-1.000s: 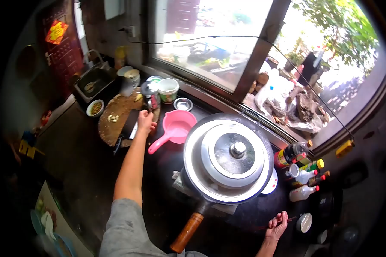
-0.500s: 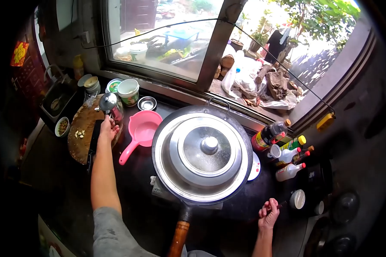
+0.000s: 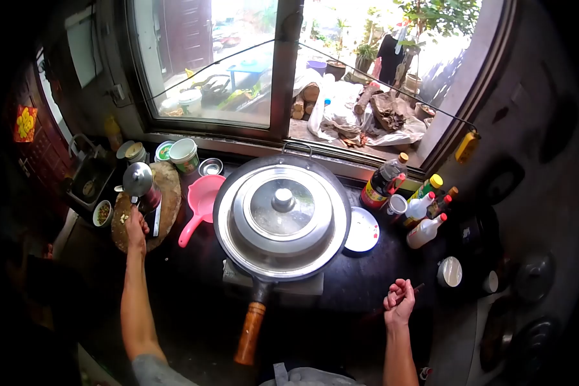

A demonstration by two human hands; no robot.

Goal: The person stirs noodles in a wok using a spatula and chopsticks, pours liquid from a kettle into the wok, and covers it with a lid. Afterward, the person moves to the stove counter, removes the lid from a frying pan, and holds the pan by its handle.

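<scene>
My left hand point(image 3: 135, 230) is closed at the handle of a lidded jug point(image 3: 139, 180) with a shiny metal top, over the round wooden board point(image 3: 168, 186). Beside it a knife blade point(image 3: 157, 220) and small pale pieces point(image 3: 123, 219) lie on the board. My right hand point(image 3: 399, 302) is closed around a thin dark stick point(image 3: 419, 288), right of the wok. Between my hands stands the wok point(image 3: 225, 235), with a metal lid point(image 3: 283, 199) in it and its wooden handle point(image 3: 249, 334) pointing toward me.
Left of the wok lies a pink ladle point(image 3: 202, 196). A bowl point(image 3: 102, 213) stands left of the board, tubs point(image 3: 184, 156) behind it. To the right are a white plate point(image 3: 363, 231), several bottles point(image 3: 426, 231) and a covered cup point(image 3: 450, 272). A window frame point(image 3: 283, 77) runs behind.
The view has shifted. My left hand and the jug have moved left and toward me over the board, and the knife blade now shows. My right hand still holds the stick.
</scene>
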